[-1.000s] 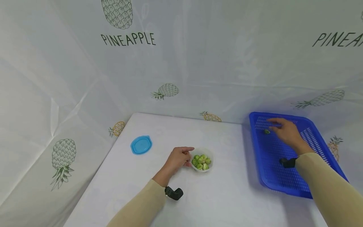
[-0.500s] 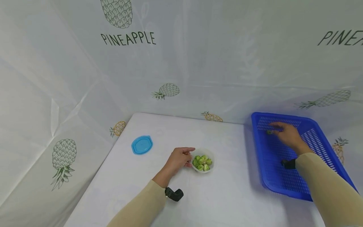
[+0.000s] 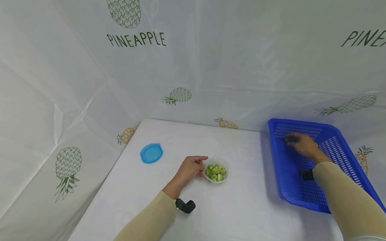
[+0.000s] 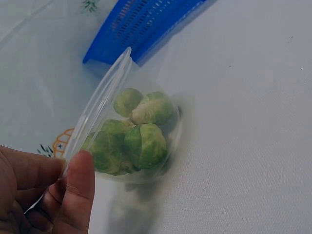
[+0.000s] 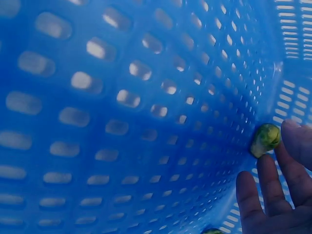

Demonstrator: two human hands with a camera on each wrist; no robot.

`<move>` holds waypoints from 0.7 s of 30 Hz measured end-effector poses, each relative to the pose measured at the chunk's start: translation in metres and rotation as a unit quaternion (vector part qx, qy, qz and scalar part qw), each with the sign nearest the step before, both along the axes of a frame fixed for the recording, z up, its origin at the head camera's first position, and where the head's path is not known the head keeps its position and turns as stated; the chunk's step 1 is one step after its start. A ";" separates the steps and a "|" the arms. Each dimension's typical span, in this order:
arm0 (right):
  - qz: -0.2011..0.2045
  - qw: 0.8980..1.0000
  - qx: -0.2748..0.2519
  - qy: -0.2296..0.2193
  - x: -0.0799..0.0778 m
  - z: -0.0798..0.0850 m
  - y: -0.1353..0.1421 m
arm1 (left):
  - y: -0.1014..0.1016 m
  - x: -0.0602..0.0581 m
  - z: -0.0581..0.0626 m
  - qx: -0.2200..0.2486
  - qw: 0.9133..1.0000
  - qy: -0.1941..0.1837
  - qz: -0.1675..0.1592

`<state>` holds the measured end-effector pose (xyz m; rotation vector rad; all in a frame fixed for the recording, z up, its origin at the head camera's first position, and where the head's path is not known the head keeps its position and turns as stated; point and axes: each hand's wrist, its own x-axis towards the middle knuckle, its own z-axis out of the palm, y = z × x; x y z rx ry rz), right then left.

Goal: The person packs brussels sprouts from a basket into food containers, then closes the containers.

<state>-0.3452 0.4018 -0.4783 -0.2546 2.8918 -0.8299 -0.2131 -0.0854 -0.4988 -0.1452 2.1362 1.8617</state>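
My left hand (image 3: 190,169) pinches the rim of a clear plastic bowl (image 4: 173,126) between thumb and fingers. Several Brussels sprouts (image 3: 215,172) lie in the bowl, which stands on the white table. Over at the right, my right hand (image 3: 303,145) reaches down into a blue plastic basket (image 3: 278,187). In the right wrist view its extended fingers and thumb are around a single Brussels sprout (image 5: 267,139) by the basket's wall; whether they grip it is unclear. Part of another sprout (image 5: 213,231) shows at that view's bottom edge.
A light blue lid (image 3: 151,153) lies on the white table (image 3: 235,207), left of the bowl. White cloth (image 3: 226,67) printed with pineapples hangs behind and beside the table. The basket's raised perforated walls surround my right hand.
My right hand has lowered toward the sprout in the basket, and its fingers now partly cover it. My left hand stays at the bowl's rim. The view has shifted slightly.
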 end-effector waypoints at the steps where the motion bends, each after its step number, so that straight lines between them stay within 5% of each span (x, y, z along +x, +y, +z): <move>1: 0.001 1.000 0.002 0.004 0.000 -0.001 0.000 | 0.000 0.000 0.000 -0.001 1.000 -0.001 0.000; 13: 0.009 1.000 0.008 -0.022 0.001 -0.006 0.004 | -0.001 0.000 0.002 -0.004 1.000 0.004 -0.005; 21: 0.002 1.000 0.026 0.012 -0.001 -0.014 0.003 | -0.001 0.000 0.002 -0.005 1.000 0.004 -0.005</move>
